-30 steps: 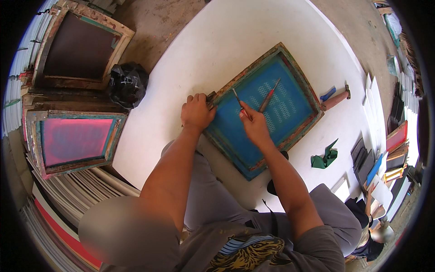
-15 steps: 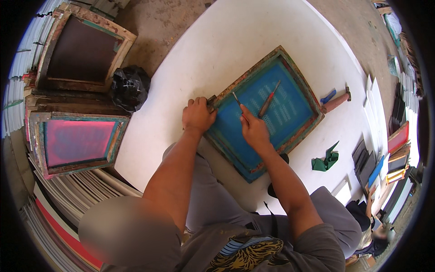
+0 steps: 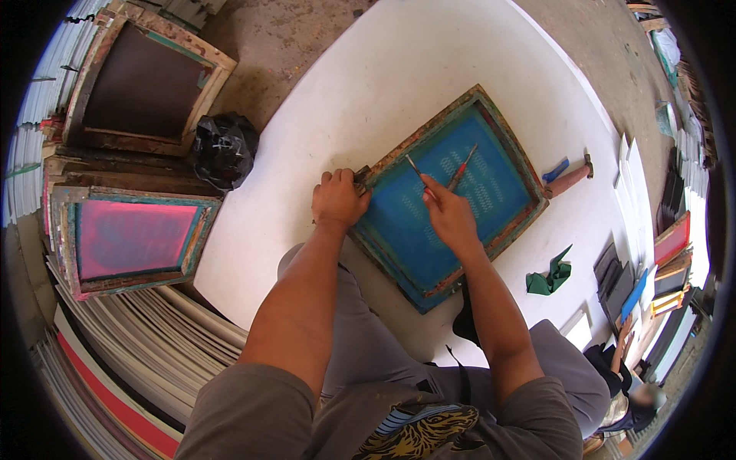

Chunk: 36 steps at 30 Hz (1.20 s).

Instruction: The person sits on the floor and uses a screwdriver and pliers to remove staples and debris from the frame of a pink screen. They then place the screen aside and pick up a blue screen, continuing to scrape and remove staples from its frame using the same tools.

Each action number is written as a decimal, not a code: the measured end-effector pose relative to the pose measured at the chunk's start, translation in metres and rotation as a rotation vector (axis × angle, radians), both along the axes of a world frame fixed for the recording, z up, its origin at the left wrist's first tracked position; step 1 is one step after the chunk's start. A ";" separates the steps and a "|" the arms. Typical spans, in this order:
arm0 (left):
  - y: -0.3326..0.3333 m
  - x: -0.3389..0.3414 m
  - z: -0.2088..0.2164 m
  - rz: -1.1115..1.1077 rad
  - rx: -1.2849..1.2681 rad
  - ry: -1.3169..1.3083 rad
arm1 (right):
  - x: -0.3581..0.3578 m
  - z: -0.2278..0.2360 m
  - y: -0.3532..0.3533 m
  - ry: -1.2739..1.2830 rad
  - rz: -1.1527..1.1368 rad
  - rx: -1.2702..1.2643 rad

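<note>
A screen printing frame point(image 3: 502, 123) with worn wooden sides and blue mesh lies tilted on the white table. Pale rows of marks show in the mesh. At its left corner my left hand point(image 3: 340, 198) is closed around the edge, fingers curled beside a small dark piece point(image 3: 362, 175). Over the mesh, my right hand point(image 3: 451, 215) is closed on a slim tool point(image 3: 415, 163) with a light metal tip, pointing up and left. A second slim tool point(image 3: 464, 165), with a red part and a pointed tip, lies on the mesh; my right hand hides its lower end.
Right of the frame lie a hammer point(image 3: 569, 180), a blue object point(image 3: 556, 169) and a crumpled green piece point(image 3: 549, 277). Other framed screens point(image 3: 138, 238) and a black plastic bag point(image 3: 225, 151) stand at the left. Stacked sheets point(image 3: 153, 330) fill the lower left. Another person point(image 3: 636, 402) is at the lower right.
My right hand and its slim tool have shifted to the right over the mesh, covering more of the red tool's lower end. My left hand stays at the frame's corner.
</note>
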<state>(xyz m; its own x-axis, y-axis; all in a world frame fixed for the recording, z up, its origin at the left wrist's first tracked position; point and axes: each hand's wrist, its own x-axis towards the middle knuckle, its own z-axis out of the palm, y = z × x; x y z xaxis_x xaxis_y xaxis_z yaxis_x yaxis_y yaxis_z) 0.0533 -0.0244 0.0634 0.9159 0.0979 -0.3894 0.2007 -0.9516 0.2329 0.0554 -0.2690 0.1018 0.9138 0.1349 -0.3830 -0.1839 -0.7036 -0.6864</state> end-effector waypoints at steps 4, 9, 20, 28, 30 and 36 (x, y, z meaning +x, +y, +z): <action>0.002 0.000 -0.003 0.006 -0.009 -0.001 | 0.004 0.011 0.008 0.079 0.002 -0.065; 0.001 0.002 -0.001 -0.006 -0.006 0.002 | 0.003 0.012 0.011 0.044 0.038 -0.124; 0.003 -0.002 -0.002 -0.046 -0.041 -0.056 | 0.008 0.024 0.037 0.099 0.121 -0.301; 0.004 0.000 -0.005 -0.047 -0.035 -0.074 | 0.019 0.015 0.016 0.030 0.064 0.023; 0.005 -0.001 -0.005 -0.046 -0.025 -0.071 | 0.018 0.020 0.018 0.106 0.174 -0.227; 0.005 -0.002 -0.008 -0.056 -0.008 -0.077 | 0.014 -0.001 0.005 0.129 0.122 -0.103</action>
